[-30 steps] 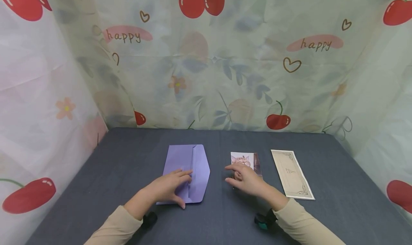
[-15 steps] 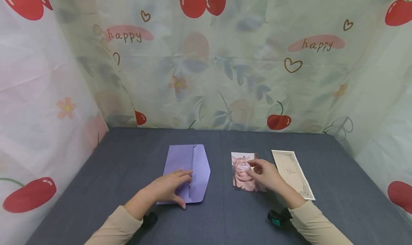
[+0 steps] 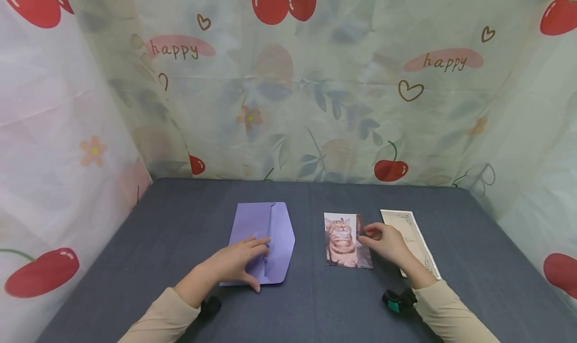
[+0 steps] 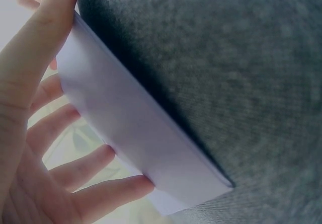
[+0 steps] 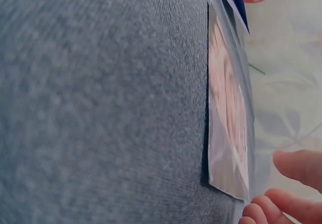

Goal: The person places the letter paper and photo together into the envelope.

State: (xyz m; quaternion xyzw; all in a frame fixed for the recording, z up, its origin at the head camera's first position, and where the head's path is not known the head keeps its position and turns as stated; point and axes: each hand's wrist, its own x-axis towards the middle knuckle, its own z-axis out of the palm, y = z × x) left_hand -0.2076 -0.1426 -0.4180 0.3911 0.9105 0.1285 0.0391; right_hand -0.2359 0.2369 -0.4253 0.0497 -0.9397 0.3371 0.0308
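A purple envelope lies on the dark cloth at centre left, its pointed flap spread out to the right. My left hand rests on its lower left part, fingers spread and fairly straight; the left wrist view shows the fingertips touching the envelope. To the right lies a photo of a cat. My right hand is at the photo's right edge, thumb and forefinger apart, with the other fingers bent. In the right wrist view, the fingertips are beside the near end of the photo.
A cream card with an ornate border lies right of the photo, partly covered by my right hand and forearm. The dark tablecloth reaches back to a cherry-printed curtain, which also hangs at both sides.
My right hand has drawn back to the right, from over the photo to its right edge, uncovering the cat. The photo stays in place. My left hand and the envelope have not moved.
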